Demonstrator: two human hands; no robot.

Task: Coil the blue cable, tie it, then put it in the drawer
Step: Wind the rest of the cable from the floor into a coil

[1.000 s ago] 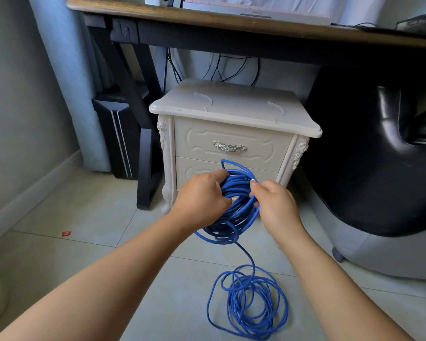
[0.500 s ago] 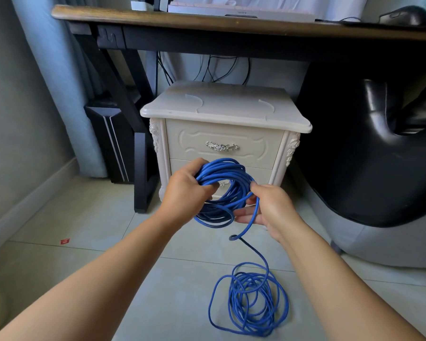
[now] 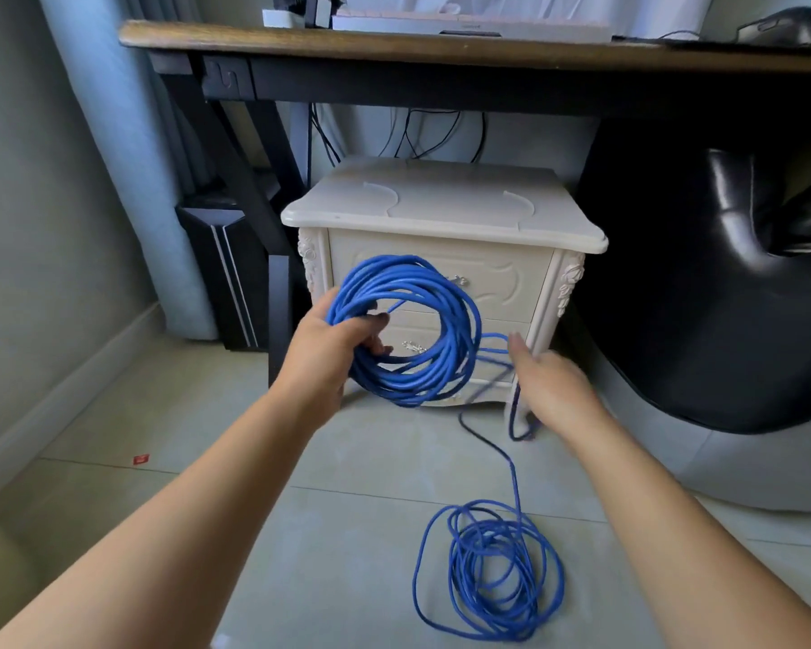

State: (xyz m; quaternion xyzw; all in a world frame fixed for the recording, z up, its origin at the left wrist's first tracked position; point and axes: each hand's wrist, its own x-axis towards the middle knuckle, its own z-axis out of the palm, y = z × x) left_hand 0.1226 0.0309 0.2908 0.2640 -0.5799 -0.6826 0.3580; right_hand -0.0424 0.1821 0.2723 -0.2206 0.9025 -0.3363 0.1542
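Observation:
My left hand (image 3: 328, 353) grips the left side of a round coil of blue cable (image 3: 408, 388), held upright in front of the white nightstand (image 3: 441, 208). A strand leaves the coil's right side, passes my right hand (image 3: 553, 391) and drops to a loose pile of the same cable (image 3: 488, 569) on the floor tiles. My right hand is motion-blurred, so its grip on the strand is unclear. Both nightstand drawers are closed; the upper drawer (image 3: 506, 274) shows behind the coil.
A dark wooden desk (image 3: 441, 53) spans above the nightstand, with black cables hanging behind. A black chair (image 3: 722, 297) fills the right side. A black computer tower (image 3: 225, 269) and desk leg stand to the left. A small red scrap (image 3: 140, 459) lies on the floor.
The coil has been raised and now faces me as an open ring. My right hand has left the coil and swung out to the right along the trailing strand.

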